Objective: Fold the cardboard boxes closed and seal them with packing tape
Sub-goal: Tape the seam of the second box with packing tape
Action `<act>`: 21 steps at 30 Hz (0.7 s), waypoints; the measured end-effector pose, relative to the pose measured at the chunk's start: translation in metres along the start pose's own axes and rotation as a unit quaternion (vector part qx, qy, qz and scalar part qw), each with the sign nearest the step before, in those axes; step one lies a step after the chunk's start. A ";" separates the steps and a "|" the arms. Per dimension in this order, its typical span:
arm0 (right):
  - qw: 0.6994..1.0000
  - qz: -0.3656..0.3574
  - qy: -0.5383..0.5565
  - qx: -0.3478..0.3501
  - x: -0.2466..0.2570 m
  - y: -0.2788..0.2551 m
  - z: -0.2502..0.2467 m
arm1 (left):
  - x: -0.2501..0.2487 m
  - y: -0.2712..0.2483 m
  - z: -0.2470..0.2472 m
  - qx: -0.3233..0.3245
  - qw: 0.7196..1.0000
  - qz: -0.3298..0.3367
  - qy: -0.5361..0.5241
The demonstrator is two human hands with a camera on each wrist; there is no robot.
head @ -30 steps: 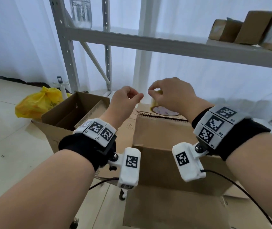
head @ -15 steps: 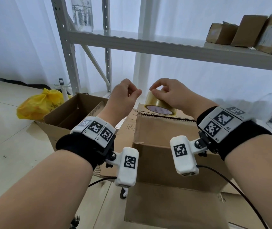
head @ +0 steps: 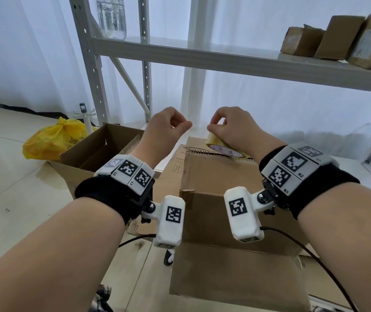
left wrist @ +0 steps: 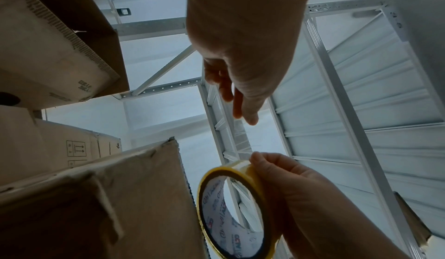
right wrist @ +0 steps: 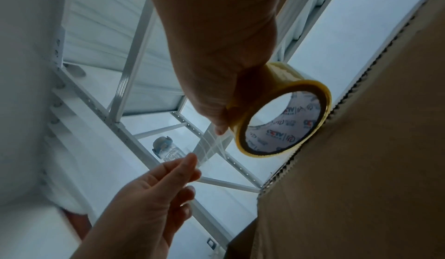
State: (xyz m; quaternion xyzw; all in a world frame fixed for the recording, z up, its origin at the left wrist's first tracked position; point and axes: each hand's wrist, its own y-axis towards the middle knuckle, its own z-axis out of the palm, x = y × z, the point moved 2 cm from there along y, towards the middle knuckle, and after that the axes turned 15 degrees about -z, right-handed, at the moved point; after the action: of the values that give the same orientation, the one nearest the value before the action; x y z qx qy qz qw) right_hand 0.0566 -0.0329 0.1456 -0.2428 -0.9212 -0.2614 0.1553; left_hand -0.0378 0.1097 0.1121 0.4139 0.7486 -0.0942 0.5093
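A yellowish packing tape roll [head: 221, 144] hovers over the far edge of the closed brown cardboard box [head: 220, 183]. My right hand [head: 216, 128] grips the roll [right wrist: 281, 118] round its rim, thumb near the point where the tape leaves it. My left hand [head: 185, 127] is to the left of it and pinches the free tape end [right wrist: 192, 160] between thumb and forefinger. A short clear strip [left wrist: 238, 135] stretches between the two hands, above the box's far left corner [left wrist: 168, 149].
An open empty carton [head: 99, 152] stands to the left of the box, with a yellow plastic bag [head: 51, 140] on the floor behind it. A grey metal shelf [head: 225, 61] crosses above the hands and carries small parcels [head: 337, 39] and a clear bottle [head: 112, 16].
The hands have drawn apart: my left hand has pulled the tape end to the left, so a strip now spans the gap. The roll has tilted and come down closer to the box's top.
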 end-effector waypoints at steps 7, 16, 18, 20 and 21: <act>0.996 0.034 -0.071 0.032 -0.028 -0.004 -0.020 | 0.034 0.007 -0.002 0.099 0.987 -0.111 0.067; 0.980 0.000 -0.164 0.117 -0.021 0.006 0.003 | 0.052 0.007 0.051 0.291 0.934 -0.062 0.197; 0.977 -0.005 -0.159 0.139 -0.023 0.009 0.007 | 0.059 0.007 0.056 0.294 0.933 -0.072 0.196; 0.976 -0.002 -0.154 0.155 -0.025 0.011 0.010 | 0.063 0.005 0.059 0.268 0.943 -0.062 0.187; 0.974 -0.002 -0.156 0.161 -0.025 0.013 0.011 | 0.065 0.004 0.061 0.255 0.948 -0.057 0.180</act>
State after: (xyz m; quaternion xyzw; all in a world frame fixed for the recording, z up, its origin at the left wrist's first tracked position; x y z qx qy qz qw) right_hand 0.0829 -0.0264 0.1315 -0.2509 -0.9645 -0.0685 0.0465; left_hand -0.0026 0.1121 0.0306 0.4963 0.8012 -0.2351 0.2376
